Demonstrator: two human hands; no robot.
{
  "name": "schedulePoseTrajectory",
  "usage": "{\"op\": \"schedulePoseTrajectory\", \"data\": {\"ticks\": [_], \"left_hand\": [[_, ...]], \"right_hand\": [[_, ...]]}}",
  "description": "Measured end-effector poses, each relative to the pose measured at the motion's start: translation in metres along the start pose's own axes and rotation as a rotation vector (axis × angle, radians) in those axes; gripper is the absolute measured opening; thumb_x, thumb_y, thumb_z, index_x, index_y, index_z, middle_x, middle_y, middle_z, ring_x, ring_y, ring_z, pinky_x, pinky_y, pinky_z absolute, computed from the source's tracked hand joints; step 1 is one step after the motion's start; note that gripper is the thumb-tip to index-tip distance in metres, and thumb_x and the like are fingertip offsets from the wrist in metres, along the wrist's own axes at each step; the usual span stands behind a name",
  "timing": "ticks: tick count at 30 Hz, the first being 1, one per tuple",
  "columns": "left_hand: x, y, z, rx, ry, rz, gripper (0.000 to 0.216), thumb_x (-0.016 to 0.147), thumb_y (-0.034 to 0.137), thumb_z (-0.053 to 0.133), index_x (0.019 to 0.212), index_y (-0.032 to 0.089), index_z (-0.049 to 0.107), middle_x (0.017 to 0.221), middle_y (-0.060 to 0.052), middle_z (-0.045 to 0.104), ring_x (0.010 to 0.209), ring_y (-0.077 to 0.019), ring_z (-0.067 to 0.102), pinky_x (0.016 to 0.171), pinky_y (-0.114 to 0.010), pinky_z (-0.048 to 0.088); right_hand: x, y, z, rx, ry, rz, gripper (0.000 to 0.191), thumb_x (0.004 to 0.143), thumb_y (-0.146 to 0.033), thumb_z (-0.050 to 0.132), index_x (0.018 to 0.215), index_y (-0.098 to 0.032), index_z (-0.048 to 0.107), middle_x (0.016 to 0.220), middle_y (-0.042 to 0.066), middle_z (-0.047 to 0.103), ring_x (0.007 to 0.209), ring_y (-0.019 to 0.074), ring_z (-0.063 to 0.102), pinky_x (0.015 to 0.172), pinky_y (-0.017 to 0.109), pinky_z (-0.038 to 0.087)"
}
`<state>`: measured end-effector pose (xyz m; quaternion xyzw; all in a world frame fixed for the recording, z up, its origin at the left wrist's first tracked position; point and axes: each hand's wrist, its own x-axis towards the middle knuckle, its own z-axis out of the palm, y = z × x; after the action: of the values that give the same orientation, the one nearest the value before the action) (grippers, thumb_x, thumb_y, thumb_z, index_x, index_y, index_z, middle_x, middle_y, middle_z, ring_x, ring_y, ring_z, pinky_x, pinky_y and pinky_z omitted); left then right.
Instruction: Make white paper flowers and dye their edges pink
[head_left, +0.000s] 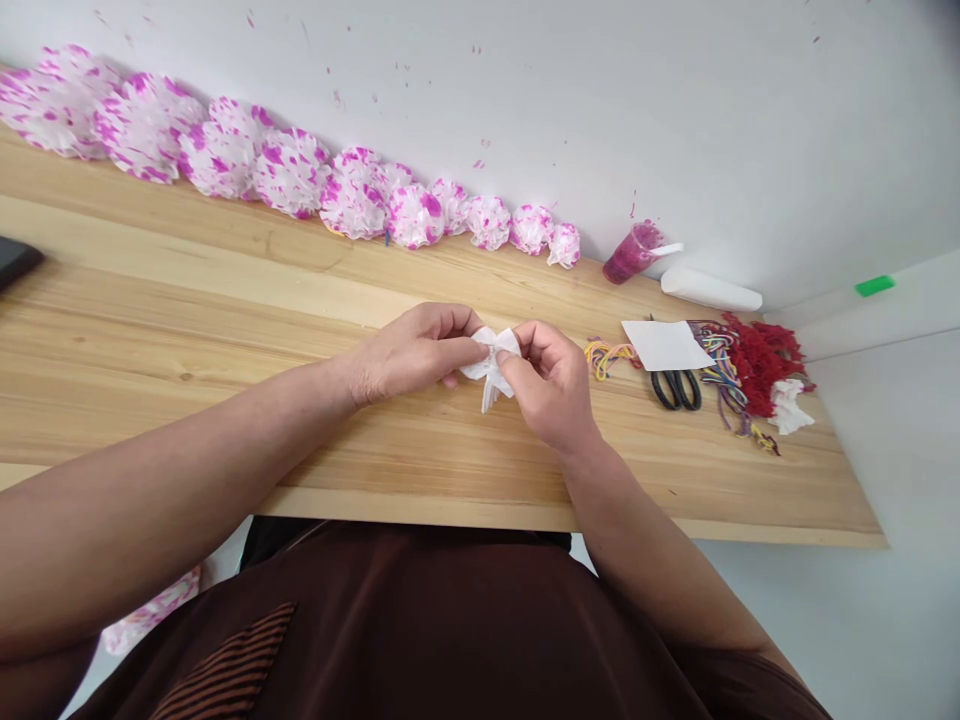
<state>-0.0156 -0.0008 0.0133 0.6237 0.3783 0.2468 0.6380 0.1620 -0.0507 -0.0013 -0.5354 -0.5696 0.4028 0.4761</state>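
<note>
Between my two hands is a small white tissue paper flower (492, 372), its layers partly fanned out and a narrow folded tail pointing toward me. My left hand (431, 350) pinches its left side between thumb and fingers. On the other side, my right hand (551, 380) is closed on the paper, the thumb pressed near its middle. Both hands are held above the wooden table (420, 460), close to its front edge. The fingers hide part of the paper.
Pink-spotted paper pompoms (292, 172) line the wall. Rightward are a cup of magenta liquid (631, 252), a white roll (711, 289), a white paper sheet (667, 345) partly over black-handled scissors (676, 390), yellow cords (609, 356) and red yarn (765, 360). A dark device (16, 262) lies far left.
</note>
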Motion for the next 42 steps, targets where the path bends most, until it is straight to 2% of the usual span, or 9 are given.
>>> {"op": "schedulePoseTrajectory", "data": {"ticks": [5,13,20,28,33,42], "left_hand": [[0.000,0.001,0.001,0.041,0.016,0.007,0.021,0.085,0.037,0.070,0.082,0.017,0.065,0.079,-0.002,0.065,0.069,-0.0136,0.061,0.059,-0.024,0.051],[0.000,0.001,0.001,-0.020,0.075,0.040,0.013,0.081,0.027,0.073,0.081,0.016,0.065,0.075,-0.001,0.065,0.064,-0.0119,0.060,0.059,-0.024,0.053],[-0.001,-0.003,0.003,0.049,0.128,0.121,0.018,0.080,0.031,0.077,0.085,0.017,0.066,0.074,-0.001,0.068,0.063,-0.0130,0.064,0.060,-0.025,0.052],[-0.002,0.003,0.005,-0.050,0.142,0.030,0.023,0.077,0.035,0.079,0.080,0.017,0.065,0.076,-0.001,0.069,0.067,-0.0146,0.067,0.065,-0.027,0.058],[-0.001,-0.002,0.003,-0.021,0.158,0.050,0.020,0.081,0.035,0.075,0.080,0.017,0.067,0.075,-0.002,0.070,0.070,-0.0150,0.066,0.066,-0.027,0.054],[0.000,-0.007,0.006,0.101,0.210,0.199,0.023,0.083,0.040,0.074,0.082,0.017,0.068,0.080,-0.003,0.069,0.071,-0.0140,0.062,0.064,-0.025,0.049]], "right_hand": [[0.000,0.002,0.000,-0.010,0.007,-0.012,0.008,0.080,-0.022,0.065,0.075,-0.021,0.059,0.063,-0.005,0.056,0.056,0.0101,0.045,0.053,0.027,0.035],[0.001,0.000,0.001,0.006,0.035,-0.029,0.009,0.084,-0.025,0.066,0.077,-0.021,0.060,0.063,-0.005,0.057,0.055,0.0096,0.047,0.053,0.026,0.036],[0.000,-0.001,0.001,0.037,0.041,-0.102,0.014,0.090,-0.025,0.064,0.078,-0.022,0.058,0.065,-0.004,0.058,0.058,0.0103,0.051,0.055,0.026,0.040],[-0.002,-0.002,0.002,-0.075,0.053,-0.173,0.014,0.089,-0.023,0.062,0.077,-0.023,0.056,0.067,-0.004,0.053,0.060,0.0114,0.048,0.058,0.028,0.040],[-0.003,-0.002,0.003,-0.024,0.048,-0.136,0.013,0.090,-0.023,0.062,0.077,-0.023,0.057,0.066,-0.004,0.055,0.059,0.0114,0.049,0.056,0.027,0.039],[0.000,-0.002,0.003,0.024,0.050,-0.077,0.019,0.089,-0.029,0.065,0.073,-0.023,0.054,0.064,-0.004,0.052,0.056,0.0104,0.046,0.054,0.026,0.039]]}}
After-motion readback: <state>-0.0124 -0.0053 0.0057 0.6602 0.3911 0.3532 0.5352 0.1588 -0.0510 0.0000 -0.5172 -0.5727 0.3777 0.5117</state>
